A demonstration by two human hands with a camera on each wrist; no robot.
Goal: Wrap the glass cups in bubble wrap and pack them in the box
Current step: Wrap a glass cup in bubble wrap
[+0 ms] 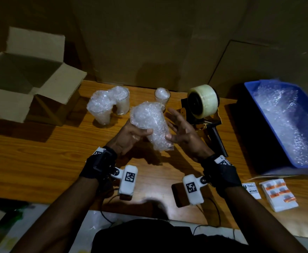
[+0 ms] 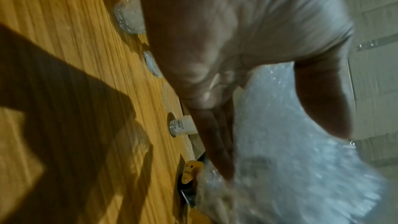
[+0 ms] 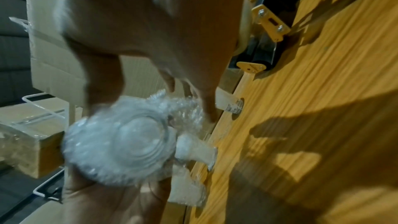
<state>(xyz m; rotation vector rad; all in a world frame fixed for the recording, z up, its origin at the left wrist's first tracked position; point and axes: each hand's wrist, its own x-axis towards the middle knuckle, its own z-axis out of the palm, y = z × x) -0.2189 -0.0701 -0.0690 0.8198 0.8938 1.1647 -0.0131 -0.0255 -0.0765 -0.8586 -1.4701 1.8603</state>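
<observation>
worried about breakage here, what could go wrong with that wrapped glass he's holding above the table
The wrapped cup is gripped by the left hand alone; the right hand is open beside it, so the slick bubble wrap could slip and the cup drop onto the table. No tape shows on the wrap, so it may unroll. A swing could also knock over the stuffed glasses standing close behind.

Bubble wrap hides the held glass cup [image 1: 150, 125]; both wrist views are motion-blurred.
</observation>
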